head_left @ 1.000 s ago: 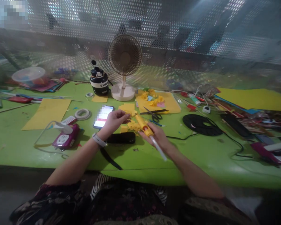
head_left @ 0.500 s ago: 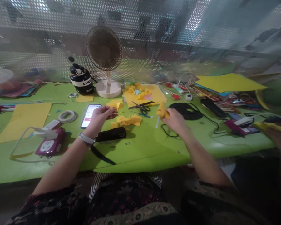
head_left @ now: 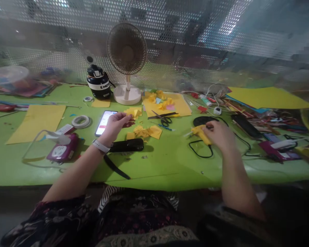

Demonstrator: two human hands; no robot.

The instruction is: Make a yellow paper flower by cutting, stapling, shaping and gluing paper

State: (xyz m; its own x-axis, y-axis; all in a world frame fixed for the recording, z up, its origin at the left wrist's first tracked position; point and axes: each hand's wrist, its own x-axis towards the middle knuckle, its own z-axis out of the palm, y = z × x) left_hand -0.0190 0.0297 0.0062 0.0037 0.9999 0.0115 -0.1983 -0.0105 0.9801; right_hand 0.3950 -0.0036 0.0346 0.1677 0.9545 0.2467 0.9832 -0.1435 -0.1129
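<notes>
My left hand [head_left: 116, 125], with a white watch band on the wrist, is closed in a pinch above the phone [head_left: 103, 124]. Whatever its fingertips hold, if anything, is too small to make out. Just behind them is a folded yellow paper piece [head_left: 136, 112]. My right hand [head_left: 220, 135] has its curled fingers at the back end of a yellow hot glue gun [head_left: 202, 133], low at the table; its nozzle points left and its black cord loops below. Between the hands are crumpled yellow paper strips [head_left: 141, 131], scissors [head_left: 164, 120] and a black case-like object [head_left: 127, 145].
A fan [head_left: 127, 94] and black bottle [head_left: 99, 85] stand at the back. Tape [head_left: 81, 121] and a purple power socket [head_left: 63, 148] are on the left. Yellow paper flowers [head_left: 159, 99] lie on an orange sheet. At far right, a purple socket [head_left: 278, 151] and part of another person's hand appear.
My right hand has moved right and lowered the glue gun beside the dark round mat, turning it on its side. My left hand keeps its pinch. The whole view has shifted slightly.
</notes>
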